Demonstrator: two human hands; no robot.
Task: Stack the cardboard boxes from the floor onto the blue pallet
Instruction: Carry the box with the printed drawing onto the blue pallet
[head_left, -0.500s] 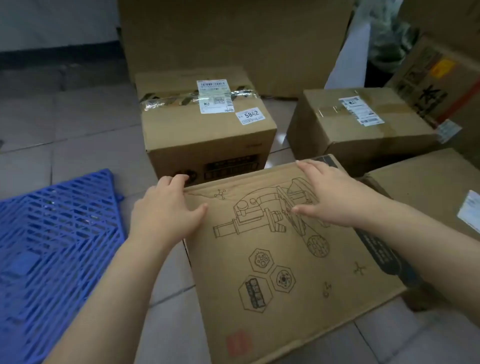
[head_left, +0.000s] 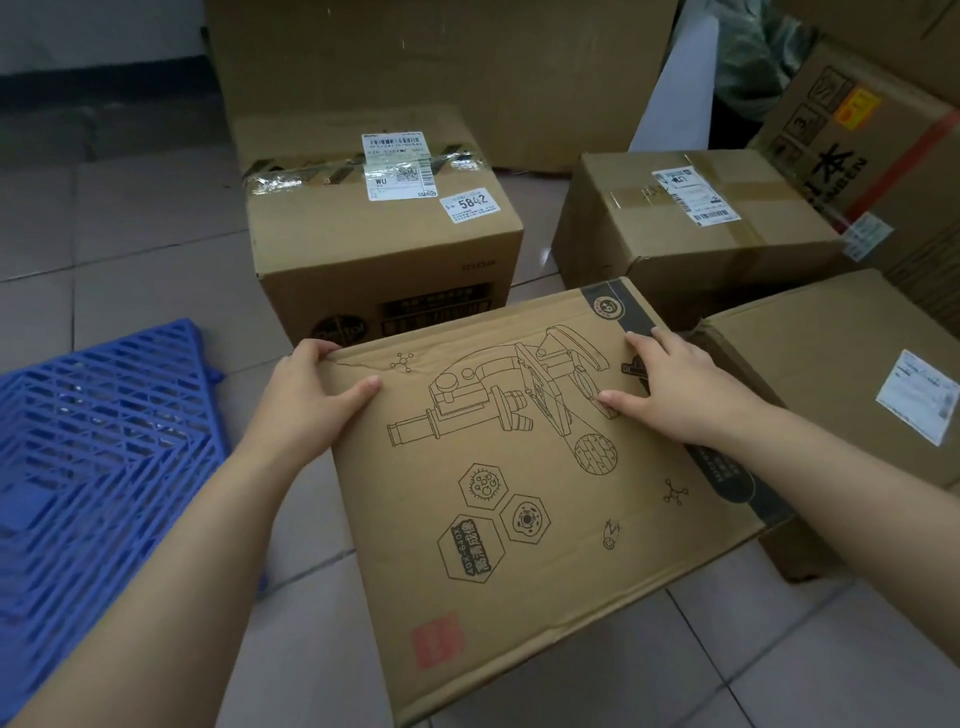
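A flat cardboard box printed with a microscope drawing (head_left: 519, 483) lies in front of me on the tiled floor. My left hand (head_left: 306, 400) grips its far left corner, fingers curled over the edge and thumb on top. My right hand (head_left: 670, 384) rests on the top near the far right edge, fingers spread flat. The blue pallet (head_left: 88, 457) lies on the floor at the left with nothing on it. Behind the printed box stand a taped box marked 5842 (head_left: 374, 228) and a lower box with a shipping label (head_left: 691, 218).
A box with a white label (head_left: 831, 374) sits at the right, touching the printed box. A large printed carton (head_left: 872, 135) leans at the far right. A tall cardboard sheet (head_left: 441, 62) stands at the back. Bare floor tiles lie at the far left.
My left hand has slid up to the box's far left corner and curled over its edge. My right hand has moved toward the far right edge.
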